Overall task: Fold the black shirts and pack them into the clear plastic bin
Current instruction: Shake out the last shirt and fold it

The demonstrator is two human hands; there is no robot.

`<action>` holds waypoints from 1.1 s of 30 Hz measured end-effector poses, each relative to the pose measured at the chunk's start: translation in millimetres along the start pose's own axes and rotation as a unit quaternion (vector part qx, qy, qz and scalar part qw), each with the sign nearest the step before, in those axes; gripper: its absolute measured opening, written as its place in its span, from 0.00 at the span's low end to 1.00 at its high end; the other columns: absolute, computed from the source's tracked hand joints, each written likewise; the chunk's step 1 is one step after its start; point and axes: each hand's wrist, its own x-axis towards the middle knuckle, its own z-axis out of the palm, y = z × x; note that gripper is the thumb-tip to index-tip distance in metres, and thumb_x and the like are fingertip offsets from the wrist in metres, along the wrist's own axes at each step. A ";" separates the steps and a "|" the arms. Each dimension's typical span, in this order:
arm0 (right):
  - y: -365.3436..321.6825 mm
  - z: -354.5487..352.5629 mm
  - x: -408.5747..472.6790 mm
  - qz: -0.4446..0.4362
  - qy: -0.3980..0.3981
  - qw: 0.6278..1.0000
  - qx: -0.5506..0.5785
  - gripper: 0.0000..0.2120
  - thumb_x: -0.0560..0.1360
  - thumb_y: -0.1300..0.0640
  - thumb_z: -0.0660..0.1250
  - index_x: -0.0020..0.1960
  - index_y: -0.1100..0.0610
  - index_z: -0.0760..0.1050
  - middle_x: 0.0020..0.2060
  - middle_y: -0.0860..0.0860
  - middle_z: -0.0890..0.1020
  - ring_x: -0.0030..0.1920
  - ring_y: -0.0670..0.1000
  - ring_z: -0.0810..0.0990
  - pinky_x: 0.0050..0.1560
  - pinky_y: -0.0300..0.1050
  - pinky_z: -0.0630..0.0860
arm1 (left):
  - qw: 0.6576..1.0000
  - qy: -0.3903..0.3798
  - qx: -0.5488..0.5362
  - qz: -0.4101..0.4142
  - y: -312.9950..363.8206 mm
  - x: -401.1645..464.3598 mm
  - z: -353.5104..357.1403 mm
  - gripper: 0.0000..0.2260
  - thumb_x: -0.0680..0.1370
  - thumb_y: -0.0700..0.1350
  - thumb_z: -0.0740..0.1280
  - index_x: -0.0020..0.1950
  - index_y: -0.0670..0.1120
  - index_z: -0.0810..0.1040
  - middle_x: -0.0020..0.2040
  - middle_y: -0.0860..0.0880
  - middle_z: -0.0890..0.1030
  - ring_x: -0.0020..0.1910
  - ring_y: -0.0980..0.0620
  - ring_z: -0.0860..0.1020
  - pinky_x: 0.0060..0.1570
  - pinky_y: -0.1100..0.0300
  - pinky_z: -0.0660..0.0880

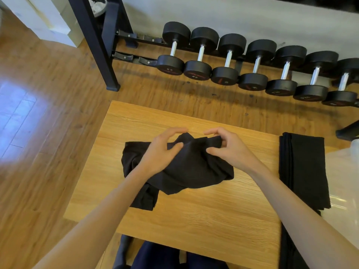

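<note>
A crumpled black shirt [190, 167] lies in the middle of the wooden table [204, 214]. My left hand [161, 152] rests on its upper left part, with thumb and curled fingers gathering the cloth. My right hand [229, 146] pinches the shirt's top right edge between thumb and fingers. A stack of folded black shirts [305, 171] lies at the table's right edge. The clear plastic bin [343, 181] stands just right of the stack, partly out of frame.
A rack of several black dumbbells [256, 65] runs along the wall beyond the table. A black metal frame leg [97, 43] stands at the back left. Wooden floor [38, 133] surrounds the table. My dark-trousered knees [165, 257] are below the front edge.
</note>
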 end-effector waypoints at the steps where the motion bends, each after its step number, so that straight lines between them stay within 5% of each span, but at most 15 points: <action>1: -1.8 2.5 -2.3 -0.009 -0.002 1.000 0.016 0.20 0.73 0.63 0.72 0.61 0.48 0.74 0.48 0.47 0.82 0.46 0.42 0.81 0.48 0.35 0.77 | 0.999 -0.036 -0.027 0.025 11.6 3.6 10.5 0.19 0.80 0.41 0.65 0.71 0.53 0.72 0.68 0.58 0.74 0.69 0.65 0.67 0.69 0.67 0.62; 7: -3.1 4.2 -18.8 -0.030 0.046 0.995 0.084 0.18 0.74 0.58 0.72 0.60 0.51 0.70 0.45 0.47 0.86 0.47 0.43 0.83 0.49 0.35 0.76 | 0.990 -0.069 -0.120 0.007 37.1 15.9 34.6 0.20 0.79 0.45 0.68 0.71 0.49 0.70 0.58 0.54 0.81 0.61 0.61 0.76 0.66 0.60 0.70; 14: 0.9 11.5 -24.3 -0.036 0.045 0.994 0.091 0.16 0.76 0.62 0.69 0.60 0.52 0.69 0.45 0.49 0.86 0.46 0.48 0.83 0.52 0.46 0.79 | 0.995 0.004 -0.092 -0.026 27.5 4.8 35.0 0.04 0.76 0.47 0.71 0.50 0.52 0.81 0.37 0.59 0.79 0.35 0.51 0.75 0.46 0.59 0.76; 18: 2.4 15.0 -23.5 -0.038 0.054 0.995 0.080 0.15 0.75 0.61 0.71 0.58 0.52 0.72 0.42 0.49 0.85 0.45 0.45 0.83 0.52 0.40 0.76 | 0.992 0.027 -0.119 -0.016 29.5 -0.4 30.0 0.04 0.77 0.45 0.70 0.51 0.48 0.81 0.41 0.53 0.81 0.37 0.52 0.77 0.46 0.61 0.76; 22: 2.4 19.3 -22.8 -0.050 0.049 0.996 0.054 0.06 0.75 0.58 0.71 0.52 0.53 0.79 0.44 0.47 0.84 0.48 0.44 0.82 0.53 0.46 0.78 | 0.980 0.045 -0.190 -0.044 29.8 -4.8 21.0 0.04 0.80 0.45 0.66 0.52 0.46 0.78 0.46 0.47 0.83 0.48 0.50 0.82 0.52 0.58 0.79; 26: 3.4 24.0 -23.9 -0.057 0.053 0.994 0.074 0.04 0.76 0.56 0.69 0.47 0.56 0.82 0.42 0.50 0.84 0.46 0.49 0.82 0.49 0.48 0.78 | 0.977 0.098 -0.185 -0.038 29.4 -7.8 2.0 0.04 0.80 0.45 0.66 0.50 0.45 0.77 0.42 0.49 0.83 0.43 0.54 0.82 0.43 0.63 0.77; 30: 2.5 27.9 -27.0 -0.043 0.052 0.991 0.112 0.06 0.77 0.57 0.69 0.46 0.55 0.84 0.41 0.47 0.85 0.44 0.44 0.82 0.43 0.36 0.76 | 0.955 0.197 -0.215 -0.047 16.3 -12.9 -30.5 0.05 0.80 0.44 0.65 0.44 0.47 0.75 0.36 0.55 0.82 0.36 0.61 0.80 0.34 0.69 0.73; 33: 1.5 29.9 -29.2 -0.040 0.050 0.990 0.125 0.05 0.77 0.57 0.69 0.47 0.54 0.85 0.40 0.47 0.86 0.43 0.45 0.83 0.43 0.36 0.76 | 0.945 0.251 -0.200 -0.056 4.5 -19.9 -51.3 0.05 0.81 0.43 0.64 0.46 0.45 0.75 0.34 0.58 0.81 0.35 0.63 0.78 0.34 0.70 0.73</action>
